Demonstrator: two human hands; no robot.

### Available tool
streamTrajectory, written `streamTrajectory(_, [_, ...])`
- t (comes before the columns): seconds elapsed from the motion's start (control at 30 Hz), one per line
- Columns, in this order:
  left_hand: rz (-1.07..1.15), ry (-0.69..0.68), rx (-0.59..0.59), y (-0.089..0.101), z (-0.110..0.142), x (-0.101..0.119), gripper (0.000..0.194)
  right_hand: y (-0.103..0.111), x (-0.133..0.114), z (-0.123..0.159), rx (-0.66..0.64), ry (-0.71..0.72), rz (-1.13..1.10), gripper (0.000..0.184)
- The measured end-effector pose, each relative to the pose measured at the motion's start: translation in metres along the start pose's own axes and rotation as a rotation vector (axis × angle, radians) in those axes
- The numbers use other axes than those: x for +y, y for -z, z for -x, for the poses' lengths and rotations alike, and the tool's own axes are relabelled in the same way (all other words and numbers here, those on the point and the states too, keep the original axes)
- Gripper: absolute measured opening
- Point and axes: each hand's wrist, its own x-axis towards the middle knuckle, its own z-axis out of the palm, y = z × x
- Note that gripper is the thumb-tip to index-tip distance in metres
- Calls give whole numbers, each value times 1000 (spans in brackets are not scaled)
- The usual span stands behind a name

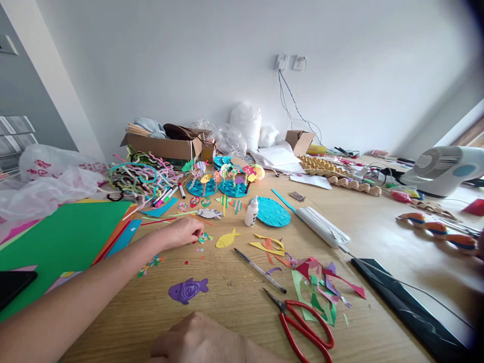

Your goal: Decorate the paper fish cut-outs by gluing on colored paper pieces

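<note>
My left hand [184, 231] reaches over the table with its fingers bent down and pressed together. Its fingertips are at a small heap of coloured paper confetti [205, 237]; whatever they pinch is too small to make out. At the bottom edge my right hand [196, 339] shows its back and knuckles, the fingers hidden. Just beyond it lies a purple paper fish [188, 291] with a swirl on its body. A yellow paper fish [227, 238] lies right of the confetti. Nearby are a pen [260, 270], a white glue bottle [251, 212] standing upright, and red-handled scissors [302, 322].
Paper scraps [317, 287] lie at right, near a white power strip [321, 227] and a dark flat panel [408, 307]. A blue round disc [273, 212] sits behind the glue. Green paper sheets [68, 232] cover the left. Pipe cleaners [143, 174] and a cardboard box [162, 146] stand behind.
</note>
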Motion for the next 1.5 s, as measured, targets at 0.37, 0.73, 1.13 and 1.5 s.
streamTrajectory(0.37, [182, 56, -7, 0, 0, -15, 6, 3, -1, 1, 14, -20, -8, 9])
streamTrajectory(0.73, [431, 77, 43, 7, 14, -6, 8, 17, 6, 4, 399, -458, -150, 13])
streamTrajectory(1.13, [629, 145, 169, 10, 49, 43, 6, 26, 57, 17, 786, -1038, -570, 9])
streamTrajectory(1.5, [612, 144, 212, -7, 59, 47, 7, 27, 52, 11, 707, -1004, -561, 11])
